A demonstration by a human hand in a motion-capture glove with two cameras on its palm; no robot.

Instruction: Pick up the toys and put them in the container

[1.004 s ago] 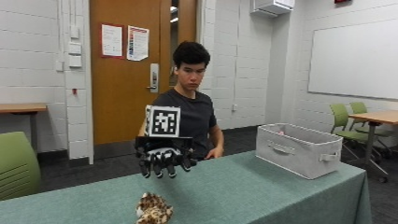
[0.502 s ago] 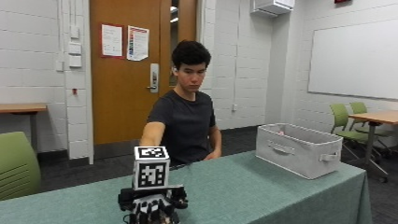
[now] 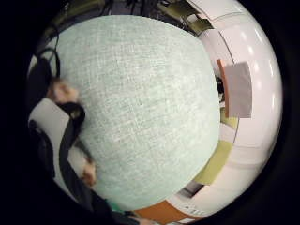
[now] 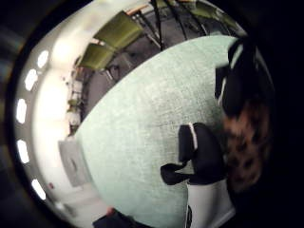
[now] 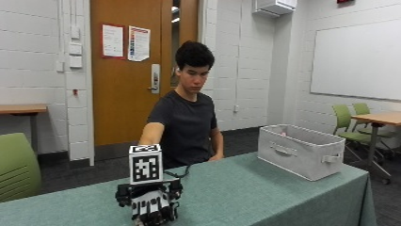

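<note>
Toy (image 4: 247,142), brown and mottled, lay under the gloved right hand (image 5: 150,207) near the counter's (image 5: 251,193) front edge; fingers (image 4: 199,152) curled around it. Container (image 5: 302,150) stood by the far corner.

**Three cams, one table**

The outside cam sits across the table (image 5: 263,193) from the person, about tabletop height, looking back at the door and taking in the grey container (image 5: 302,150) at the table's far end. Both palm cams ride the gloved right hand (image 5: 150,207) and sit super close to the green cloth, which fills most of each. The thumb side one also catches the container (image 4: 73,164), well off across the cloth.
</note>
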